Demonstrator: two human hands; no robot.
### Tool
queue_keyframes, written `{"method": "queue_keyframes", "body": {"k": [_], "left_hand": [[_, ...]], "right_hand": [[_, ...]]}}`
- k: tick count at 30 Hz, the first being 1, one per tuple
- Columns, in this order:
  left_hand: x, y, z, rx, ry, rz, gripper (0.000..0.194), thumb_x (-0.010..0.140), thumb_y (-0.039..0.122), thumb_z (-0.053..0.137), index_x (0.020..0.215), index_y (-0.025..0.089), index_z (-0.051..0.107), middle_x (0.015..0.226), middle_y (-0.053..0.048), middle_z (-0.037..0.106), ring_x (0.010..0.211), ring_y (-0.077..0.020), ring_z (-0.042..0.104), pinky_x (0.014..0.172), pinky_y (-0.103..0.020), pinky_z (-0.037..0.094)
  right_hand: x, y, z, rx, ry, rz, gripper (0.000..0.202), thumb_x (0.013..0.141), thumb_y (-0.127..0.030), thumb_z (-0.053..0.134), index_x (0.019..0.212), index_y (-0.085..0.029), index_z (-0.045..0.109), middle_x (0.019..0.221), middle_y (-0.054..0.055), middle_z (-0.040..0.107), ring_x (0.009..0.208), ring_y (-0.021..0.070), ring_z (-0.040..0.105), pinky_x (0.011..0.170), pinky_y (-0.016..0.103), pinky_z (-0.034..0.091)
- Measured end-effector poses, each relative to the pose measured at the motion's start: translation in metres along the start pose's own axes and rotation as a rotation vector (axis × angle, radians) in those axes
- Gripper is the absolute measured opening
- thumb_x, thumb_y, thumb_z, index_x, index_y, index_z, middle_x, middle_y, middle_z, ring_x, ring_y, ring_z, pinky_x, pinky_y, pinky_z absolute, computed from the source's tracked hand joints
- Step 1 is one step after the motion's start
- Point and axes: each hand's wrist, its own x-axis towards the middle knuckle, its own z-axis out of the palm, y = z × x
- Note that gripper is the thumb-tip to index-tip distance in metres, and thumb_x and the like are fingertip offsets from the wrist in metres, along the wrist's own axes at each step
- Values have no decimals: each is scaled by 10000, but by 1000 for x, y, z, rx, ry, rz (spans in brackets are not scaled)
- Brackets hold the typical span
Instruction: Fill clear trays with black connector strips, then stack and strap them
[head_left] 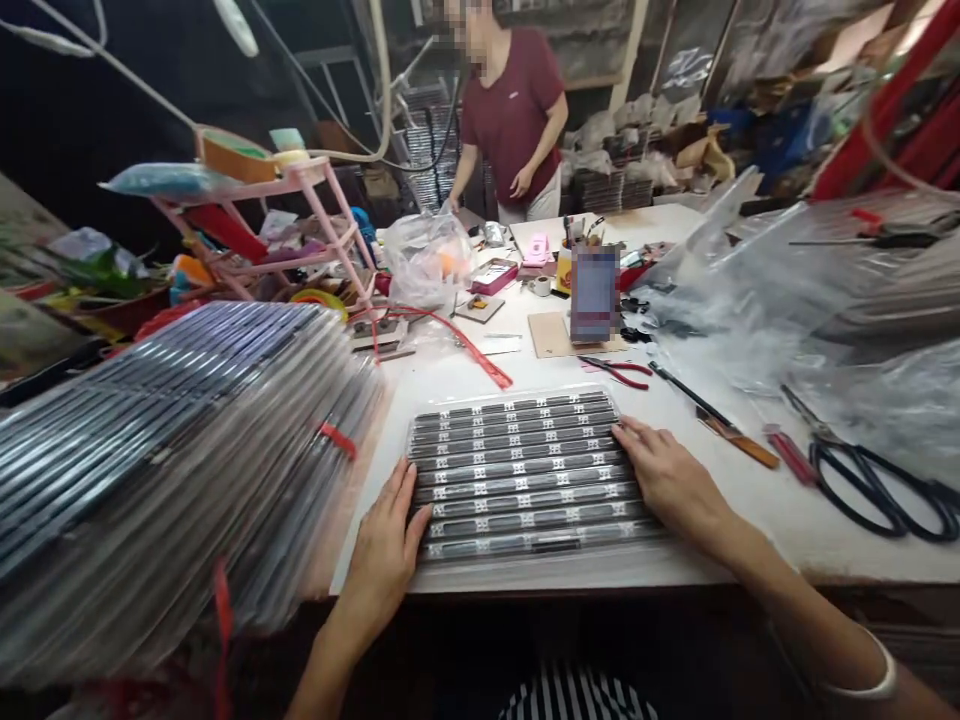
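A clear plastic tray (517,470) lies on the white table near its front edge. Rows of dark, rod-like pieces with white patterned patches fill it; I cannot make out exactly what they are. My left hand (386,540) grips the tray's left edge, fingers along the side and thumb at the lower corner. At the opposite side my right hand (671,480) holds the right edge, its fingertips near the upper corner. Part of that edge is hidden beneath the right hand.
A tall stack of similar trays (187,440) leans at the left. Scissors (862,470), a screwdriver (791,455) and red-handled pliers (619,370) lie to the right. A phone (594,295) stands behind the tray. Across the table a person (514,110) in a maroon shirt stands.
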Motion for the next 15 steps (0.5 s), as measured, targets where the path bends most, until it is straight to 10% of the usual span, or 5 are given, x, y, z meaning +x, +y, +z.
{"method": "queue_keyframes", "body": {"k": [5,15], "left_hand": [[0,4,17,92,109,-11,540,940,405,329,1393,120,395,1467,-148,367,1359,-265,336,1112,-501,302],[-61,-13,-54,67,-296,230,656,857,77,332,1443,364,265,1485,2,332,1353,-201,336,1093,-455,329]], "right_hand": [[12,-12,-1,-250,-121,-60,485,785,22,348,1216,4,570,1306,201,525,891,282,622,771,428,532],[-74,56,-22,422,-152,-265,569,830,-191,426,1379,-339,445,1437,-5,400,1260,233,457,987,385,468]]}}
